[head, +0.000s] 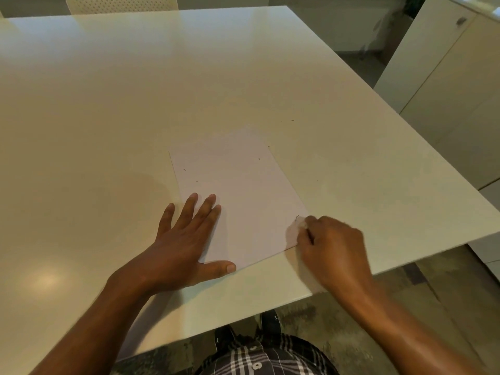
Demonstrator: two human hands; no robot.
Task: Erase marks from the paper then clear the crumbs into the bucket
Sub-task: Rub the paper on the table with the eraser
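A white sheet of paper (238, 190) lies on the cream table (135, 104), turned slightly clockwise. My left hand (186, 239) presses flat on its near left corner, fingers spread. My right hand (332, 244) is closed on a small white eraser (302, 225) at the paper's near right edge. A short dark mark (297, 217) shows just beside the eraser. Small dark eraser crumbs (259, 159) dot the paper and the table to the right of it. No bucket is in view.
The table's right edge (405, 147) and near edge (243, 318) are close to the paper. A white cabinet (446, 90) stands to the right. A perforated chair back (121, 2) is at the far side. My shoes and checked shirt show below.
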